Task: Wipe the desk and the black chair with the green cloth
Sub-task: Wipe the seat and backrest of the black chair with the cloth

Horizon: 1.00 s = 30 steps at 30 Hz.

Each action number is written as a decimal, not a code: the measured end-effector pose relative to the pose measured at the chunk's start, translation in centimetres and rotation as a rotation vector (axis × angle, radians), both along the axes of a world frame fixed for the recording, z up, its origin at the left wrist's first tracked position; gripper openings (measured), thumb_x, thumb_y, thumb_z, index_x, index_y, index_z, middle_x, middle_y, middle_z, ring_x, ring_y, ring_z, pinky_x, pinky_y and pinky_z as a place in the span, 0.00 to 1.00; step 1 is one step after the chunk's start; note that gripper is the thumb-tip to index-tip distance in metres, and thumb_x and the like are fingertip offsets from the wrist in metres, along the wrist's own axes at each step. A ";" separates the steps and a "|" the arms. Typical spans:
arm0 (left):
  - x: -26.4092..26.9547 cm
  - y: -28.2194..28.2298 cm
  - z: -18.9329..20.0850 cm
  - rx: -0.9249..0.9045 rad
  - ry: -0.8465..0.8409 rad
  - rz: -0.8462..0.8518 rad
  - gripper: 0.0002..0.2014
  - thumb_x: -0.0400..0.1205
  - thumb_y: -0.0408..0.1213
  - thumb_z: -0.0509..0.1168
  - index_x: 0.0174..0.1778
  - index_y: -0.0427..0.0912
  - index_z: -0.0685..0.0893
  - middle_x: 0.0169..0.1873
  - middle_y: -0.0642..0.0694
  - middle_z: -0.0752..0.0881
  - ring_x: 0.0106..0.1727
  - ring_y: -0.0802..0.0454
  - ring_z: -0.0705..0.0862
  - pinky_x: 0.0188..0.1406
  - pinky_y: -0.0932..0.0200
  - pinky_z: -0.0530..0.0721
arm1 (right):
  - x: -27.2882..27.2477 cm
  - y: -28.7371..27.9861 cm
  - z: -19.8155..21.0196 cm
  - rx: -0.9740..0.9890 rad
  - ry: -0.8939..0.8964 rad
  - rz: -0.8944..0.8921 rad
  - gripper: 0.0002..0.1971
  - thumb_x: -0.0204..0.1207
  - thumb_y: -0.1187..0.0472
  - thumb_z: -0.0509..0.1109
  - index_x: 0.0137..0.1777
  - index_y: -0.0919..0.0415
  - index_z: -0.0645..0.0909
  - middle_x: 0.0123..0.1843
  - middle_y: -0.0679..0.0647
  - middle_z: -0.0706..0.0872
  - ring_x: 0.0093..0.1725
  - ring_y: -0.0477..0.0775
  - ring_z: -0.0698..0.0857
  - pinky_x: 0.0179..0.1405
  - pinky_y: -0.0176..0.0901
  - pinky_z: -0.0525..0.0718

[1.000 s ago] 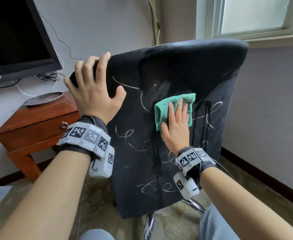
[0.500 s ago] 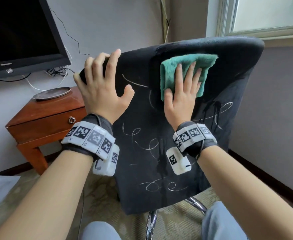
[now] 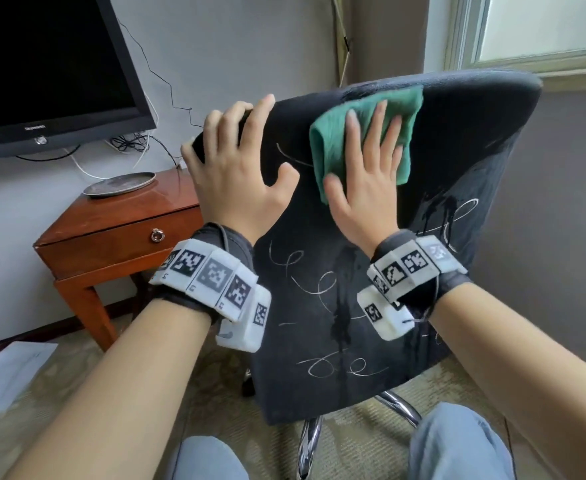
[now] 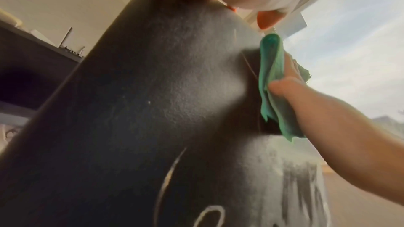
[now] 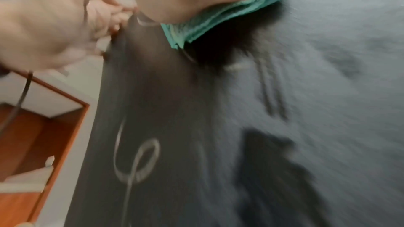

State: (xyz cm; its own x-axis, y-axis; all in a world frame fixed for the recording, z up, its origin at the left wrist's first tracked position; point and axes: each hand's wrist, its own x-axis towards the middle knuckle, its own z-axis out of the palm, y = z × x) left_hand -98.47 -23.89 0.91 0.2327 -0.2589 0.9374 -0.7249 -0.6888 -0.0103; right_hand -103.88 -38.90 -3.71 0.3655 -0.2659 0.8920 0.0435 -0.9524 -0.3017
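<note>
While the left hand (image 3: 239, 174) gripped the black chair (image 3: 457, 188) edge, the flat, open right hand (image 3: 364, 188) pressed the green cloth (image 3: 333, 140) beneath its fingers, the chair-wiping step, apparently calling next for strokes over the white marks (image 3: 305, 278) below the wrist.

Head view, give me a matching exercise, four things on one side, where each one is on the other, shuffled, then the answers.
Things:
1. cloth
2. left hand
3. dish
4. paper

Places:
A. on the wooden table
B. on the floor, lower left
C. under the right hand, high on the chair back
D. gripping the chair back's left edge

Pairs: 1-C, 2-D, 3-A, 4-B
</note>
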 end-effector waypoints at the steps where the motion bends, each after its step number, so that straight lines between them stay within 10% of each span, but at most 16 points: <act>1: -0.2 -0.2 0.0 -0.011 -0.002 -0.020 0.33 0.70 0.52 0.57 0.74 0.50 0.73 0.65 0.48 0.78 0.67 0.45 0.73 0.60 0.45 0.67 | -0.1 0.2 1.3 0.016 -0.063 0.006 0.35 0.73 0.55 0.56 0.82 0.61 0.56 0.83 0.70 0.51 0.80 0.78 0.44 0.77 0.67 0.42; 8: -0.9 -0.8 -0.3 0.055 -0.040 -0.052 0.41 0.68 0.52 0.58 0.78 0.38 0.67 0.71 0.43 0.76 0.70 0.48 0.63 0.63 0.44 0.65 | 0.9 0.1 1.6 0.093 -0.267 0.032 0.32 0.73 0.62 0.58 0.80 0.63 0.63 0.82 0.71 0.56 0.80 0.78 0.49 0.78 0.63 0.44; 17: 0.0 1.0 0.0 0.242 -0.050 0.018 0.42 0.71 0.52 0.56 0.78 0.29 0.62 0.76 0.32 0.67 0.74 0.34 0.69 0.72 0.43 0.67 | 0.7 -1.2 -12.0 -0.288 0.259 -0.109 0.31 0.71 0.54 0.58 0.76 0.59 0.62 0.76 0.69 0.67 0.75 0.74 0.58 0.67 0.76 0.68; 25: 0.4 2.1 0.4 0.291 -0.065 -0.065 0.40 0.70 0.49 0.59 0.78 0.31 0.65 0.73 0.35 0.72 0.72 0.38 0.71 0.73 0.48 0.68 | 0.4 1.1 0.0 -0.037 -0.008 0.006 0.34 0.75 0.57 0.57 0.82 0.62 0.56 0.82 0.71 0.53 0.80 0.79 0.48 0.75 0.71 0.47; 30: 0.9 3.2 1.1 0.338 -0.050 -0.113 0.40 0.70 0.49 0.58 0.79 0.35 0.65 0.74 0.39 0.72 0.72 0.43 0.71 0.67 0.49 0.73 | 0.4 0.5 3.5 -0.155 -0.208 -0.036 0.30 0.73 0.60 0.63 0.78 0.54 0.69 0.80 0.63 0.65 0.80 0.74 0.56 0.77 0.68 0.51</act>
